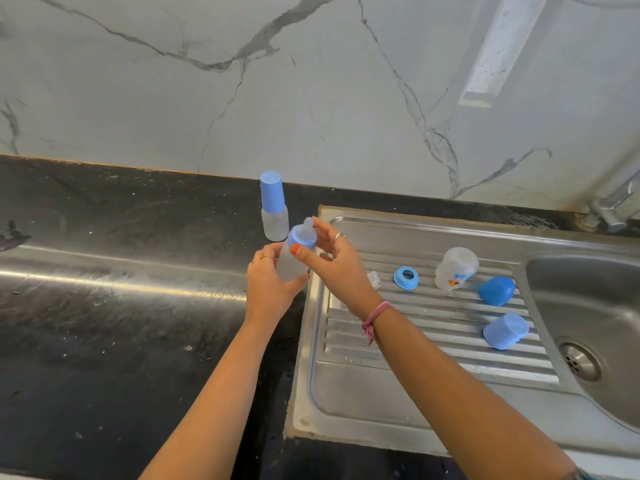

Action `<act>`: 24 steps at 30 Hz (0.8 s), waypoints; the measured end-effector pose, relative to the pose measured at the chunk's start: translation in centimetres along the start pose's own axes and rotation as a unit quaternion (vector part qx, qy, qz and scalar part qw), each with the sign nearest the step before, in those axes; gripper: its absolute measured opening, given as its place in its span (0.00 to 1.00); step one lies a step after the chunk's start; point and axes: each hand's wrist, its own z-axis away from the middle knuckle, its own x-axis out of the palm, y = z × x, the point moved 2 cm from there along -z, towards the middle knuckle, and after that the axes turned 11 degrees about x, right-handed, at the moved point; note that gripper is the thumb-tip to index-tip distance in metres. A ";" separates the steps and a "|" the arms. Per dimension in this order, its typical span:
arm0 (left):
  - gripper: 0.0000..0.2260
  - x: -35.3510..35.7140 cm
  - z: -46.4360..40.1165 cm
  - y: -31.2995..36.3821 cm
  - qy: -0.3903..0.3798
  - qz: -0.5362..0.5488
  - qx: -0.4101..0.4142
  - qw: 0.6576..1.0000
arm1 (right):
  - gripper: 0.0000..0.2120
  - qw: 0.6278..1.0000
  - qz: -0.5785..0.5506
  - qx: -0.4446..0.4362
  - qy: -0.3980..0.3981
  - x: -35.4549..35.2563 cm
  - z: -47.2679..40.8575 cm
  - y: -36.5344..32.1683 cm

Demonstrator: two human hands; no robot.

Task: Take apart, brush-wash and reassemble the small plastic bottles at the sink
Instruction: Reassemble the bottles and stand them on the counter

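Left hand [268, 282] grips frosted bottle [289, 266] (contents unclear); right hand [330, 261] at collar.

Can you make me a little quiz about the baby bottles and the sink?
1. True or false: the capped bottle stands upright on the dark counter.
2. How many loose blue caps lie on the draining board?
3. Which hand grips the body of the held bottle: A left hand, B right hand?

Key: 1 true. 2 two. 3 A.
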 end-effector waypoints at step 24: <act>0.31 2.3 2.8 4.8 -0.116 -0.034 0.042 0.992 | 0.14 0.998 -0.038 0.047 -0.009 -8.6 2.7 -0.4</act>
